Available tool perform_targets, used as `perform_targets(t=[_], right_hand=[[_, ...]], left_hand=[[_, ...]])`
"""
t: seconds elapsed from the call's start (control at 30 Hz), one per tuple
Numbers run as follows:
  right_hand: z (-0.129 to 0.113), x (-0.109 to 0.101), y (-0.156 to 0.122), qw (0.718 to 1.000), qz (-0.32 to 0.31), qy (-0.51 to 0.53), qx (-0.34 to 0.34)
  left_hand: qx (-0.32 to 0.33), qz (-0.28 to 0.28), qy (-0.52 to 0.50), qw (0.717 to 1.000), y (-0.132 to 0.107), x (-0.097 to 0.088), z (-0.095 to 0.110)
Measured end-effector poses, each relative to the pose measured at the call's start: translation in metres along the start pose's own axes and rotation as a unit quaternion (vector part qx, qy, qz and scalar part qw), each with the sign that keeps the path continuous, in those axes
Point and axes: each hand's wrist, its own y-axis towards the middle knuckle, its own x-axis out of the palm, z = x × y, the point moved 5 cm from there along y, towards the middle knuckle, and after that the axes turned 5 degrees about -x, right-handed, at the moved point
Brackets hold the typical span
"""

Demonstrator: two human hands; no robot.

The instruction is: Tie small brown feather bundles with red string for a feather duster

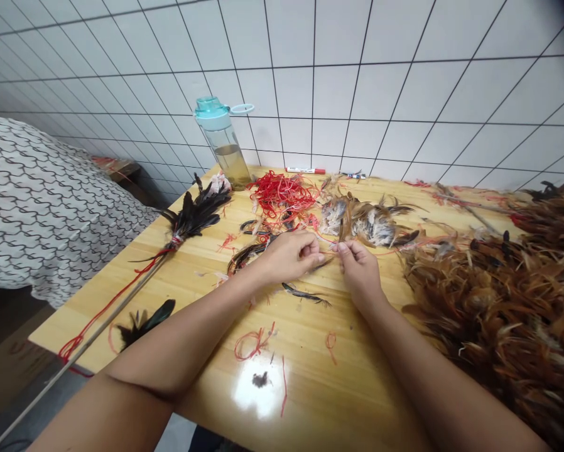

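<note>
Near the middle of the table, my left hand [292,254] is closed in a pinch, and what lies between its fingertips is too small to make out. Close by on the right, my right hand [358,267] pinches a brown feather [343,230] that sticks up past the thumb. A thin red thread runs by the fingertips. Just behind my right hand lies a bunch of brown and white feathers [364,220]. Dark curved feathers [247,254] lie beside my left wrist, and a tangle of red string [284,193] sits further back.
A large heap of brown feathers [512,301] covers the right side. A stick [122,307] with black feathers [195,213] tied on lies along the left edge. A water bottle [228,147] and a red-and-white marker [305,170] are by the tiled wall [338,88].
</note>
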Motion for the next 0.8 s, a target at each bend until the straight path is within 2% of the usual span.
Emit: perform_targets(t=[0.13, 0.3, 0.4, 0.47, 0.57, 0.63, 0.67, 0.73, 0.8], right_hand=[[0.001, -0.002, 0.001, 1.0, 0.008, 0.015, 0.001], [0.001, -0.003, 0.002, 1.0, 0.017, 0.016, 0.003], [0.002, -0.003, 0.002, 1.0, 0.019, 0.012, 0.005], [0.002, -0.004, 0.002, 1.0, 0.018, 0.01, 0.004], [0.001, -0.003, 0.002, 1.0, 0.011, 0.004, 0.003], [0.001, -0.002, 0.001, 1.0, 0.006, -0.004, 0.005], [0.001, -0.001, 0.001, 1.0, 0.003, -0.011, 0.006], [0.0, 0.001, -0.001, 1.0, -0.002, -0.029, 0.002], [-0.001, 0.003, -0.002, 0.999, -0.01, -0.049, -0.015]], left_hand=[[0.045, -0.044, 0.113, 0.992, -0.005, 0.003, 0.006], [-0.017, -0.15, 0.182, 0.972, -0.007, 0.016, -0.008], [-0.011, -0.154, 0.192, 0.969, -0.006, 0.02, -0.012], [-0.001, -0.128, 0.168, 0.977, -0.004, 0.018, -0.014], [-0.015, -0.044, 0.046, 0.998, 0.001, 0.007, -0.017], [-0.045, 0.005, -0.098, 0.994, 0.004, -0.001, -0.02], [-0.067, 0.018, -0.181, 0.981, 0.005, -0.002, -0.022], [-0.111, 0.023, -0.335, 0.935, 0.006, 0.0, -0.025], [-0.139, 0.012, -0.429, 0.893, 0.006, 0.007, -0.025]])
